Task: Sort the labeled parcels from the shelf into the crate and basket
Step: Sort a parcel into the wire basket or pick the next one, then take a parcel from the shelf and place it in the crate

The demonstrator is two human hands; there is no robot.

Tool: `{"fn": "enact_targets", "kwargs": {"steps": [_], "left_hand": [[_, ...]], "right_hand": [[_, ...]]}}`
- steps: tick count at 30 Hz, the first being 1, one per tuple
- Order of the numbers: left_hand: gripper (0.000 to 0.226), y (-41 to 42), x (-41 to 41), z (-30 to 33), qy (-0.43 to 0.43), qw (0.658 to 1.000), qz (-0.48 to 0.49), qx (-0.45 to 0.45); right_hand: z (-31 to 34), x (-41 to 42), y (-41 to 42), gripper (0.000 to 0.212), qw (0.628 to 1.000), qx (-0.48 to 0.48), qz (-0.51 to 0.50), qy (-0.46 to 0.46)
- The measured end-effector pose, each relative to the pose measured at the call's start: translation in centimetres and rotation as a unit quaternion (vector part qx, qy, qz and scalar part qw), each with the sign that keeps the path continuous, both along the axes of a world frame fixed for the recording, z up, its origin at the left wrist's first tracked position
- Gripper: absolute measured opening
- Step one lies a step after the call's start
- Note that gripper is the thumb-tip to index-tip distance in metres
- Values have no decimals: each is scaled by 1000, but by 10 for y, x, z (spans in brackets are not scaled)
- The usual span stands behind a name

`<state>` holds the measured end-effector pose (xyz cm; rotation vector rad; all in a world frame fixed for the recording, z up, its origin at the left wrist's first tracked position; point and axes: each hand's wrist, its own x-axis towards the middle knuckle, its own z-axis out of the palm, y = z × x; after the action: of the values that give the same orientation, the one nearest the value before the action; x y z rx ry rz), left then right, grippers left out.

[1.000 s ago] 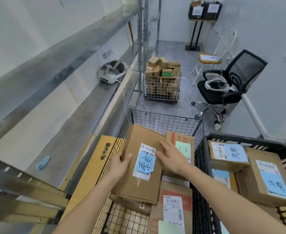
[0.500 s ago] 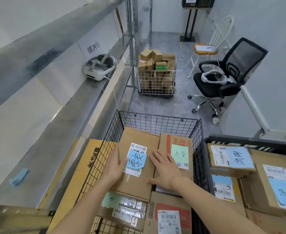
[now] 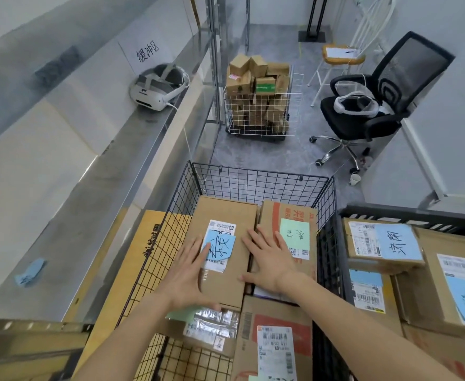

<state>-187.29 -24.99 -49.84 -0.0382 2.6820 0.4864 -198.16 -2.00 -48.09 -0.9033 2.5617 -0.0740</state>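
Atop the parcels in the wire basket (image 3: 256,180) lies the blue-noted box (image 3: 223,254), both hands, left (image 3: 188,273) and right (image 3: 272,259), flat with straight fingers, probably pressing it level so it sits steady.

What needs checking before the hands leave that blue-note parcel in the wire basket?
1. Blue-note parcel inside wire basket: ok.
2. Label facing up, readable: ok.
3. Parcel lying flat on the boxes below: cannot tell, underside hidden.
4. Left hand flat on top, no grip: ok.
5. Right hand flat across the seam with the green-note parcel: ok.
6. Nothing stacked on the parcel: ok.
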Motion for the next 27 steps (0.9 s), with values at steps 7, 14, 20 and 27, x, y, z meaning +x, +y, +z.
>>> {"fn": "enact_targets", "kwargs": {"steps": [7, 14, 20, 27], "left_hand": [[155, 1, -14, -5, 26, 1000, -11, -5], [144, 9, -9, -1, 34, 999, 0, -41], [102, 14, 14, 35, 59, 998, 37, 3], [72, 8, 37, 136, 151, 986, 69, -22]], "right_hand": [[-4, 2, 1, 90, 1000, -18, -14, 8], [0, 10, 0, 87, 1000, -4, -13, 4], [35, 25, 5, 77, 999, -42, -19, 27], [129, 57, 13, 68, 994, -56, -29, 88]]}}
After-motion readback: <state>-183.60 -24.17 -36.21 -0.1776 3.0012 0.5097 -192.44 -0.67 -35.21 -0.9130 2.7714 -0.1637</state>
